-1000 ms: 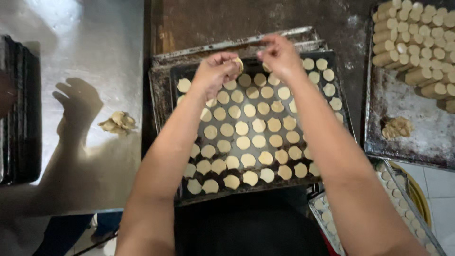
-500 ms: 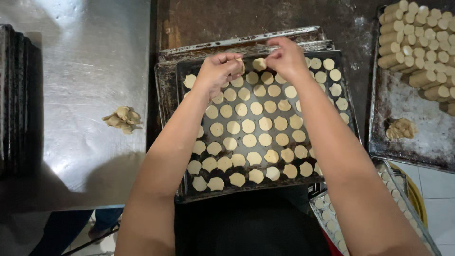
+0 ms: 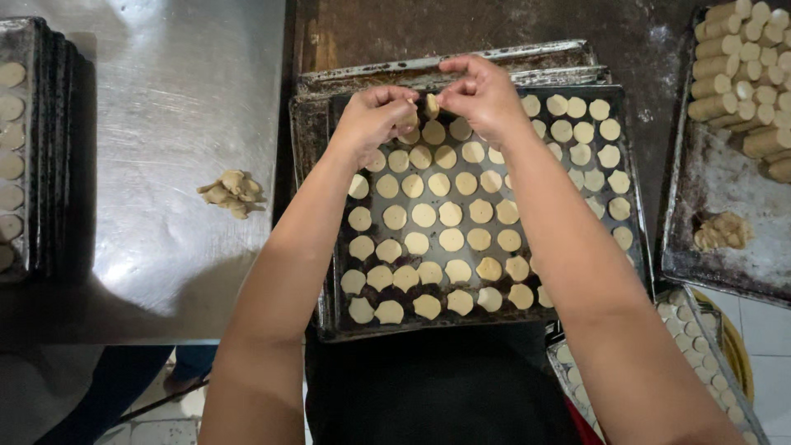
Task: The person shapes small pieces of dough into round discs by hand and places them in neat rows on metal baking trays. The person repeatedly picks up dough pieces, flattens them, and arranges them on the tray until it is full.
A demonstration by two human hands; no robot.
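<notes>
A dark metal baking tray (image 3: 634, 216) lies in front of me, filled with several rows of pale round dough discs (image 3: 450, 214). Both my hands are at its far edge. My left hand (image 3: 375, 118) and my right hand (image 3: 478, 92) pinch one small dough piece (image 3: 431, 105) between their fingertips, held upright just above the top row. My forearms reach across the tray and hide some discs on the right side.
More trays are stacked under the first one (image 3: 445, 66). A tray (image 3: 725, 206) at right holds dough logs (image 3: 741, 58) and a scrap lump (image 3: 721, 231). Dough scraps (image 3: 231, 194) lie on the steel table (image 3: 165, 99). Stacked trays (image 3: 33, 156) stand at left; another filled tray (image 3: 700, 363) at lower right.
The view has shifted slightly. My hands stay at the tray's far edge, fingertips now closer together on the dough piece.
</notes>
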